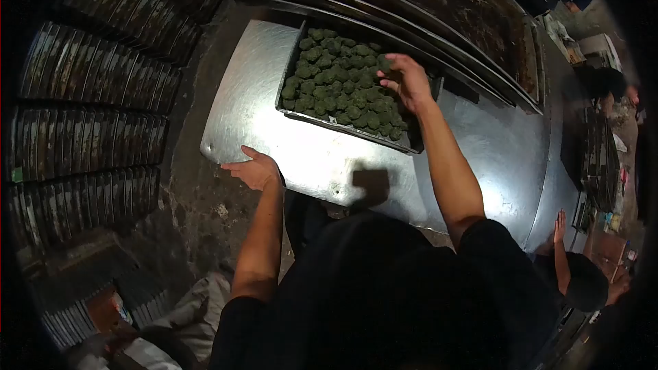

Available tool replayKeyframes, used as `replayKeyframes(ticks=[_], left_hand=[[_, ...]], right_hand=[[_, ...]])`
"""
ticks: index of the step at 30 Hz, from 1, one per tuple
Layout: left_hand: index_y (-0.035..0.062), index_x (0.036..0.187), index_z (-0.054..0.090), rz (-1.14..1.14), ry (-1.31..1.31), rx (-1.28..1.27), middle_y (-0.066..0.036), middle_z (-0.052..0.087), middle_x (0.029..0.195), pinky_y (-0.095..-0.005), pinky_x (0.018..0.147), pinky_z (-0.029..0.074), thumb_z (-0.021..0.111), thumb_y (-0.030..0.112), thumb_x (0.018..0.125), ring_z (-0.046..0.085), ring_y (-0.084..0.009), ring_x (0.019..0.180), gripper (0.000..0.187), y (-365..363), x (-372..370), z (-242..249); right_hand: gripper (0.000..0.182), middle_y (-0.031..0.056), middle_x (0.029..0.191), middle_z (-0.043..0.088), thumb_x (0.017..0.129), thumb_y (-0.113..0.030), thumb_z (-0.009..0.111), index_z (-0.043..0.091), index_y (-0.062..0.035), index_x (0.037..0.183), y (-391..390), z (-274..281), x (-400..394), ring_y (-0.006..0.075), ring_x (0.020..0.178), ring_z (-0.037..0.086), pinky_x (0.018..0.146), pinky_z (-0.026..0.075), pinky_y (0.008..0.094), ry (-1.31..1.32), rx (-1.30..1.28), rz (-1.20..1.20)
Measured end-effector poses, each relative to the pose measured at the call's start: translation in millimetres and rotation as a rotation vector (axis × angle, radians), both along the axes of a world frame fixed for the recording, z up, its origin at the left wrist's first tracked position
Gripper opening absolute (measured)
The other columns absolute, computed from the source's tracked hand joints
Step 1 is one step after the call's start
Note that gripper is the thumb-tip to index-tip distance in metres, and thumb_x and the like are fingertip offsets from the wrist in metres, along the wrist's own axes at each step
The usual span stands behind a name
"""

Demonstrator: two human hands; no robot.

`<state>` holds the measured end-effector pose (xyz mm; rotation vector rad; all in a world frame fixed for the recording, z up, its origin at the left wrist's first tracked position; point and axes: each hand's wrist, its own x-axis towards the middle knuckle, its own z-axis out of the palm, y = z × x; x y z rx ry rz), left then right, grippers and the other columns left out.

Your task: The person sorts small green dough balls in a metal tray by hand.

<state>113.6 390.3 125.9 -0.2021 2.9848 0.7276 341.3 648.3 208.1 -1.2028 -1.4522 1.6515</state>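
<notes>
A shallow dark metal tray point(343, 125) stands on the shiny metal table point(240, 96), filled with many rough dark-green balls point(336, 75). Over the tray's right end is my right hand point(409, 84), its thumb and fingers curled round one green ball point(385, 64). My left hand point(255, 169) rests at the table's near left edge, fingers spread and pointing left, with nothing in it.
Racks of stacked dark trays point(89, 137) fill the left side. Behind the tray, long metal panels point(411, 0) slope across. At the lower right a co-worker point(582, 281) holds up a hand; other people are at the upper right. Cloth sacks point(199, 308) lie lower left.
</notes>
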Motion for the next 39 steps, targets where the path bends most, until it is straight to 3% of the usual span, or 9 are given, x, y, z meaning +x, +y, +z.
replayKeyframes(ticks=[2, 9, 17, 19, 25, 30, 31, 35, 39], left_hand=[[-0.0065, 0.147, 0.008, -0.020, 0.018, -0.033, -0.030, 0.040, 0.131, -0.0516, 0.085, 0.051, 0.035, 0.059, 0.094, 0.056, -0.0443, 0.108, 0.088, 0.2, 1.4, 2.1], [-0.0072, 0.146, 0.008, 0.004, 0.018, -0.012, -0.030, 0.040, 0.133, -0.0542, 0.086, 0.049, 0.037, 0.057, 0.094, 0.056, -0.0457, 0.108, 0.088, 3.1, 6.4, 8.0], [-0.0069, 0.142, 0.028, -0.265, 0.141, 0.454, -0.031, 0.036, 0.140, -0.0476, 0.102, 0.039, 0.038, 0.046, 0.099, 0.046, -0.0438, 0.122, 0.069, -68.3, -1.5, -36.6], [-0.0074, 0.138, 0.037, -0.304, 0.086, 0.340, -0.028, 0.037, 0.142, -0.0442, 0.107, 0.034, 0.037, 0.044, 0.100, 0.043, -0.0413, 0.125, 0.063, -118.6, 13.1, -45.8], [-0.0041, 0.128, 0.050, 0.390, -0.374, 0.338, -0.017, 0.061, 0.098, -0.0420, 0.052, 0.049, 0.041, 0.044, 0.099, 0.060, -0.0293, 0.072, 0.057, -245.4, 72.6, -52.9], [-0.0061, 0.117, 0.058, 0.383, -0.287, 0.436, -0.019, 0.064, 0.090, -0.0456, 0.061, 0.050, 0.045, 0.039, 0.098, 0.062, -0.0324, 0.077, 0.051, -273.3, 16.7, -64.3], [-0.0100, 0.113, 0.060, -0.015, -0.013, 0.139, -0.024, 0.065, 0.101, -0.0463, 0.075, 0.049, 0.046, 0.035, 0.098, 0.063, -0.0363, 0.086, 0.049, -322.8, -46.1, -144.5], [-0.0093, 0.107, 0.062, -0.231, 0.260, 0.315, -0.026, 0.065, 0.103, -0.0408, 0.087, 0.046, 0.044, 0.032, 0.099, 0.062, -0.0359, 0.098, 0.046, -180.0, -119.9, -37.1], [-0.0051, 0.105, 0.065, -0.484, 0.307, 0.334, -0.025, 0.064, 0.104, -0.0447, 0.085, 0.046, 0.041, 0.037, 0.099, 0.060, -0.0405, 0.099, 0.048, -62.9, -194.2, -25.9]], right_hand=[[0.039, 0.0086, 0.075, 0.061, 0.079, -0.037, 0.062, 0.064, -0.0006, 0.090, -12.9, 12.8, 13.6, 0.0213, 0.063, 0.059, 0.054, 0.046, 0.0326, 0.552, -0.586, -0.112], [0.050, 0.0017, 0.051, 0.041, 0.091, -0.045, 0.060, 0.043, -0.0102, 0.058, -39.9, 14.5, 19.5, 0.0105, 0.037, 0.030, 0.035, 0.021, 0.0257, 0.038, -0.075, -0.310], [0.030, 0.0084, 0.080, 0.062, 0.097, -0.036, 0.052, 0.056, -0.0062, 0.102, -75.7, 30.4, 87.8, 0.0136, 0.063, 0.057, 0.057, 0.045, 0.0257, 0.368, -0.376, -0.145], [0.030, 0.0085, 0.077, 0.061, 0.097, -0.036, 0.052, 0.056, -0.0064, 0.095, -72.9, 12.0, 100.0, 0.0127, 0.060, 0.055, 0.053, 0.043, 0.0251, 0.469, -0.514, -0.221], [0.048, 0.0037, 0.060, 0.049, 0.094, -0.045, 0.055, 0.047, -0.0092, 0.063, -84.6, 26.1, 107.4, 0.0087, 0.045, 0.038, 0.038, 0.024, 0.0239, 0.450, -0.512, -0.102], [0.039, 0.0048, 0.064, 0.053, 0.096, -0.041, 0.052, 0.053, -0.0089, 0.074, -83.4, 32.6, 82.6, 0.0082, 0.048, 0.043, 0.040, 0.029, 0.0212, 0.319, -0.359, -0.149], [0.039, 0.0048, 0.064, 0.053, 0.096, -0.041, 0.052, 0.053, -0.0089, 0.074, -84.8, 37.4, 73.5, 0.0082, 0.048, 0.043, 0.040, 0.029, 0.0212, 0.302, -0.351, -0.140], [0.033, 0.0129, 0.088, 0.063, 0.095, -0.036, 0.053, 0.055, -0.0031, 0.101, -83.1, 18.0, 64.0, 0.0130, 0.061, 0.052, 0.049, 0.039, 0.0225, 0.365, -0.394, -0.215], [0.041, 0.0040, 0.059, 0.048, 0.094, -0.041, 0.055, 0.046, -0.0118, 0.067, -94.6, 14.8, 40.8, 0.0103, 0.043, 0.037, 0.036, 0.026, 0.0248, 0.508, -0.631, -0.343]])
